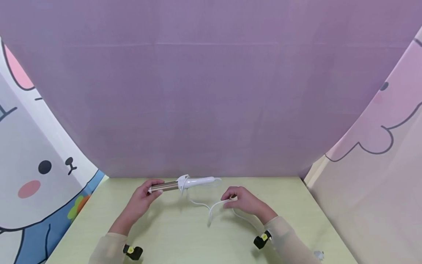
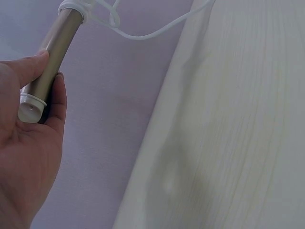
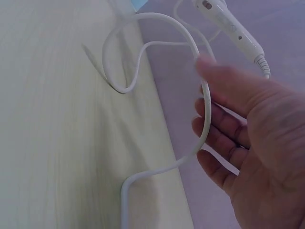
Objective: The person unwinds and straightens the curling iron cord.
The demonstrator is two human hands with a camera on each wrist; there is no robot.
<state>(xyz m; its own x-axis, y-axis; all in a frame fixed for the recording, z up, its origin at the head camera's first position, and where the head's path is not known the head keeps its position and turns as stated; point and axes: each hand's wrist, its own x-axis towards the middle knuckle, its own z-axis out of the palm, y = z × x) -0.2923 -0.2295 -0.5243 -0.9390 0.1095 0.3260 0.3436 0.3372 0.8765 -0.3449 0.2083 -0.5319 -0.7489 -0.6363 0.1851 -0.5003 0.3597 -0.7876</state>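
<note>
A curling iron with a white handle (image 1: 201, 181) and a gold barrel (image 1: 169, 186) is held up above the far part of the table. My left hand (image 1: 142, 200) grips it by the barrel's end, thumb on one side and fingers on the other. In the left wrist view, the white end cap (image 2: 31, 109) pokes out beside the palm. To the right, my right hand (image 1: 245, 200) pinches the white power cord (image 3: 207, 112) between thumb and fingers. Part of the cord is looped around the iron near the handle's base; the rest hangs in a loose bend between the hands.
Under both hands lies a pale wood-grain table (image 1: 197, 242). A purple backdrop (image 1: 211, 110) rises at its far edge, with cartoon-printed cloth (image 1: 33, 146) on the left side. A small whitish object (image 1: 319, 255) sits near the front right, beside the right sleeve.
</note>
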